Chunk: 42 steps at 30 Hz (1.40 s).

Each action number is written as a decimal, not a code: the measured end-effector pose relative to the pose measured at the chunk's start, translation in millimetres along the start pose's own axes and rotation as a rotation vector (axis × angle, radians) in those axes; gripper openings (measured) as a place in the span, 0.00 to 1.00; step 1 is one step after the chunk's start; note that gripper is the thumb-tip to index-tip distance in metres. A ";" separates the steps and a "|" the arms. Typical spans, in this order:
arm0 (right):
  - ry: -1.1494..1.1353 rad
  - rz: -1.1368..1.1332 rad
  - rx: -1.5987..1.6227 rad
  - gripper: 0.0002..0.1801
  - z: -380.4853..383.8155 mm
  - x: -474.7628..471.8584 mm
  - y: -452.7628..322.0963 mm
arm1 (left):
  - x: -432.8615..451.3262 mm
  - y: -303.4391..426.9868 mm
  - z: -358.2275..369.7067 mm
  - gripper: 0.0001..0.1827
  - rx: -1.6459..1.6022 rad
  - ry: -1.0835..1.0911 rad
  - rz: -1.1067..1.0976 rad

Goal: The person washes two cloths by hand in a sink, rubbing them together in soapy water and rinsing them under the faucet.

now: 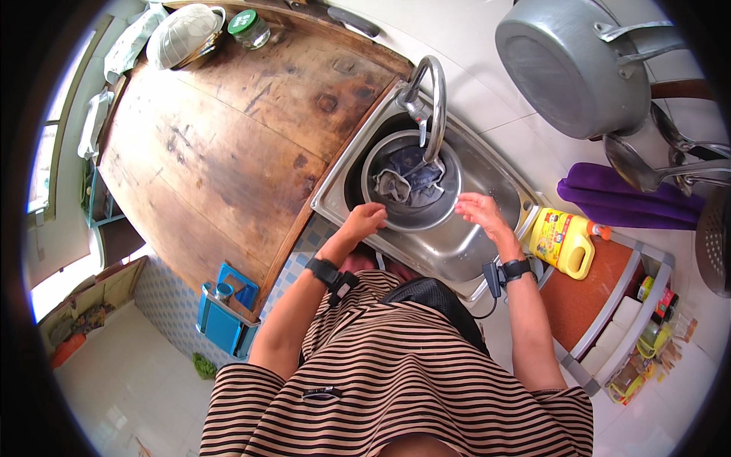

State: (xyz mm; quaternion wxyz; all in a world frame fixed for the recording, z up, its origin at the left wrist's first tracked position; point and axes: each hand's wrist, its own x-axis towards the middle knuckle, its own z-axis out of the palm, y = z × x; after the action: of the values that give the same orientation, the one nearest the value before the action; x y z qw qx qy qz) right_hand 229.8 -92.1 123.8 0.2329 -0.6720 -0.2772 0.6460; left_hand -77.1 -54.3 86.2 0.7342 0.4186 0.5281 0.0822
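Observation:
A round metal basin (374, 149) stands in the stainless steel sink (451, 248), below the curved faucet (438, 108). Inside it lies a crumpled dark blue patterned cloth (420, 174) with pale edging, which looks wet. My left hand (364, 221) is at the basin's near left rim, fingers bunched together; whether it touches the rim is unclear. On the other side, my right hand (482, 214) hovers by the right rim with bent fingers slightly apart and nothing in them. Neither hand is on the cloth.
A wooden counter (228, 143) adjoins the sink's left side. Right of the sink, a yellow detergent jug (562, 243) stands on a brown-topped storage rack (588, 285). A metal pot (565, 74), ladles (634, 163) and a purple towel (622, 197) hang on the tiled wall.

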 end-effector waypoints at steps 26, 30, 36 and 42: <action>-0.053 0.037 -0.058 0.16 0.4 -16.2 2.1 | -49.0 5.3 -20.6 0.17 -0.292 0.188 -0.019; -0.072 0.075 -0.107 0.17 5.5 -13.4 -2.8 | -51.8 11.8 -21.0 0.17 -0.306 0.185 -0.023; -0.136 0.085 -0.175 0.17 8.2 11.4 -7.3 | -48.2 15.8 -23.2 0.18 -0.326 0.189 -0.015; -0.161 0.159 -0.285 0.18 27.1 39.7 11.3 | -37.8 0.5 -13.9 0.18 -0.330 0.157 -0.068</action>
State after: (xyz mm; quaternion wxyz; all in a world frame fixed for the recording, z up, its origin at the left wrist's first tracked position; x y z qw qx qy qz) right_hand 204.0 -74.9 85.3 0.0602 -0.6641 -0.3297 0.6684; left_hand -104.9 -68.0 112.0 0.7518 0.2668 0.5769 0.1753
